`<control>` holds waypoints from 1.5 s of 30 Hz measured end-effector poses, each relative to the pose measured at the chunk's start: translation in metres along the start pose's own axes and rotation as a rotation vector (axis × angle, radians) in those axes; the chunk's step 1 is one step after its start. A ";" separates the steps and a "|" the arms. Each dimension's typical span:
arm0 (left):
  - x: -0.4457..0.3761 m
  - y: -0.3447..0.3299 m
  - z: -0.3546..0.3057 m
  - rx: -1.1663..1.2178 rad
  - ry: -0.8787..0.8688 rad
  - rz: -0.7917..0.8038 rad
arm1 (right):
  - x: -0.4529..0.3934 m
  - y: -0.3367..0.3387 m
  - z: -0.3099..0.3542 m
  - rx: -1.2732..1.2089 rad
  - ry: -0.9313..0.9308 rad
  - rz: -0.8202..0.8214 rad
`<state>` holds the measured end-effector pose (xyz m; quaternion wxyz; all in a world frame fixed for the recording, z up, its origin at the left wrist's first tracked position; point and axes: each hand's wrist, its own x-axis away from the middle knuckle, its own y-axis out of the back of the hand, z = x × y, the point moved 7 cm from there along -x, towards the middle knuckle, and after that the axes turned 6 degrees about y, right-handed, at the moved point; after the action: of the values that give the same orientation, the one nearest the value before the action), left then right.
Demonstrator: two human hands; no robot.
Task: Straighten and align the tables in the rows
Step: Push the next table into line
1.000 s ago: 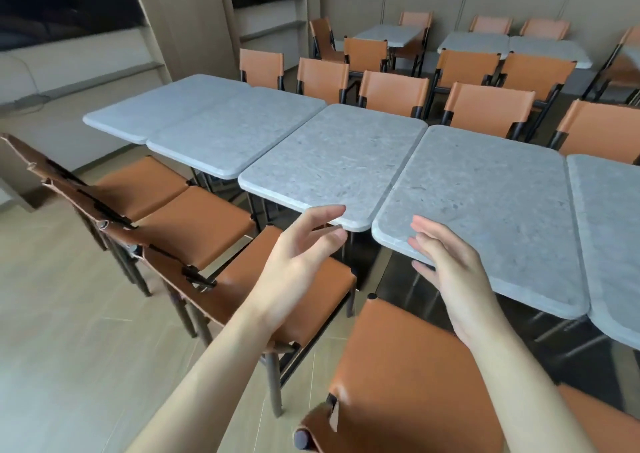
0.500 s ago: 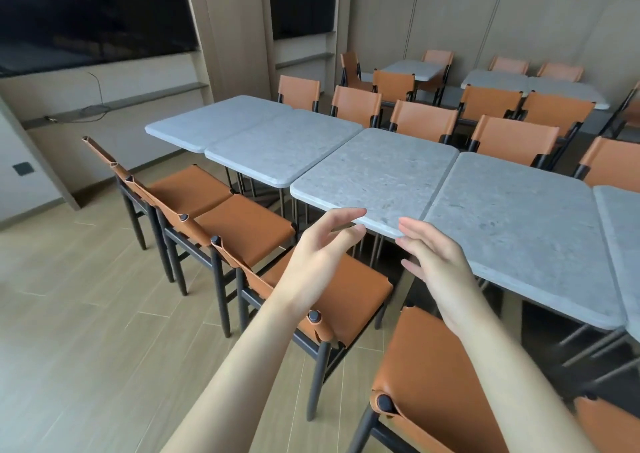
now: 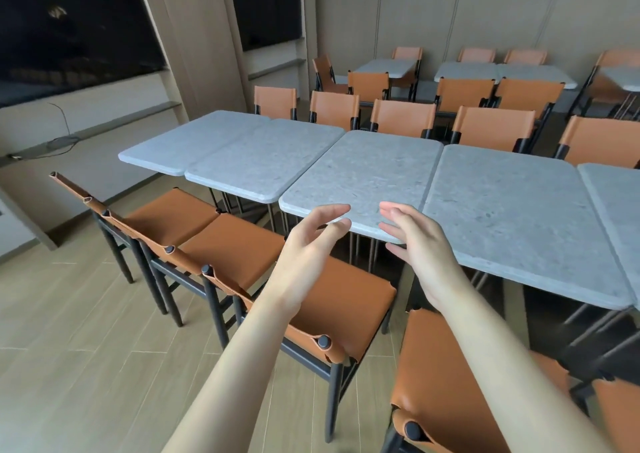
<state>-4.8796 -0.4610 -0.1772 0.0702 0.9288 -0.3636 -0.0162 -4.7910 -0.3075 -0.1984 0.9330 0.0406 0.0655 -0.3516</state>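
Counter row (image 3: 363, 172) of grey stone tops runs straight ahead of me, near edges staggered. My left hand (image 3: 308, 244) and right hand (image 3: 419, 241) hover at middle counter's front edge, grip loose, fingers relaxed, holding nothing. Orange chairs (image 3: 332, 300) stand between me and row; more chairs behind it.
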 end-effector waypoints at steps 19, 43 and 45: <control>-0.218 -0.051 -0.070 -0.074 -0.102 0.234 | -0.166 0.074 -0.011 -0.027 -0.013 -0.238; -0.346 0.003 0.041 -0.014 0.139 0.367 | -0.232 -0.002 -0.100 -0.062 -0.249 -0.418; -0.362 0.019 0.061 -0.042 0.168 0.400 | -0.235 -0.025 -0.118 -0.066 -0.287 -0.445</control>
<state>-5.1631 -0.2369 -0.2430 0.1214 0.8346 -0.5330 0.0681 -4.9936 -0.1593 -0.2808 0.8333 -0.0556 -0.0488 -0.5479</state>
